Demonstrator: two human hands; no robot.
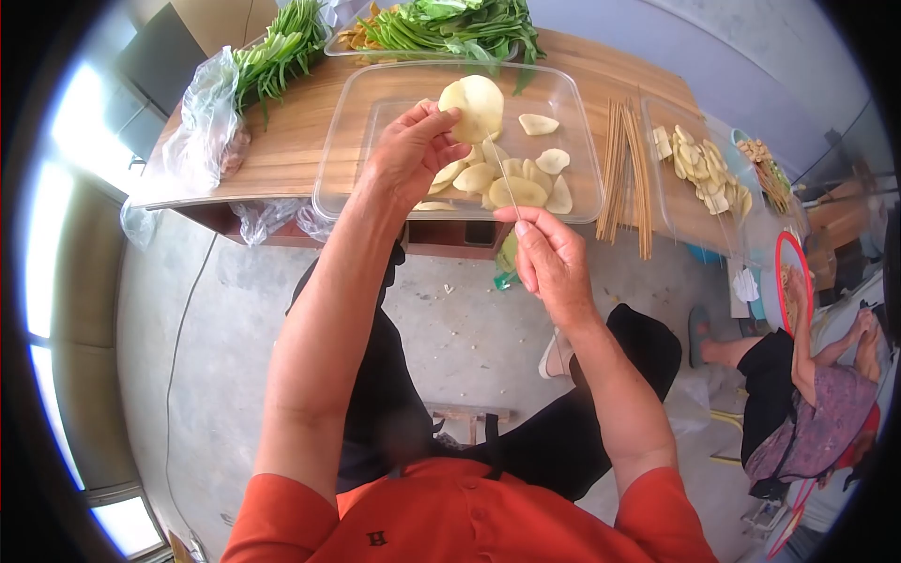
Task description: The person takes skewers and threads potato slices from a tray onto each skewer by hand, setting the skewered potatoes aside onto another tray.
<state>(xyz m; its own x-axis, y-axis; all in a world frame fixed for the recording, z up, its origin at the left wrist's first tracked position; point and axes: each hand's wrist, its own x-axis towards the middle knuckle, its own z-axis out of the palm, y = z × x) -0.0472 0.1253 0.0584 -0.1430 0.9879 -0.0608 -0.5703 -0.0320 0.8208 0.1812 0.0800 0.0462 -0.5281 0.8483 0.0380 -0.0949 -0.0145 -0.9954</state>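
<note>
My left hand (410, 155) pinches a large, pale potato slice (477, 105) above a clear plastic container (375, 98). In my right hand (552, 258), a thin bamboo skewer (504, 174) is gripped between thumb and fingers. It slants up and left, its tip close to the lower edge of the slice; whether it has pierced the slice I cannot tell. Several loose potato slices (518, 193) lie in the container below both hands.
Bare skewers (615, 174) lie right of the container. Beyond them, a second clear tray holds more slices (699, 169). Leafy greens (450, 28) and a plastic bag (206, 122) are on the table (282, 150). Another person (817, 403) sits at the right with a red-rimmed basin (782, 281).
</note>
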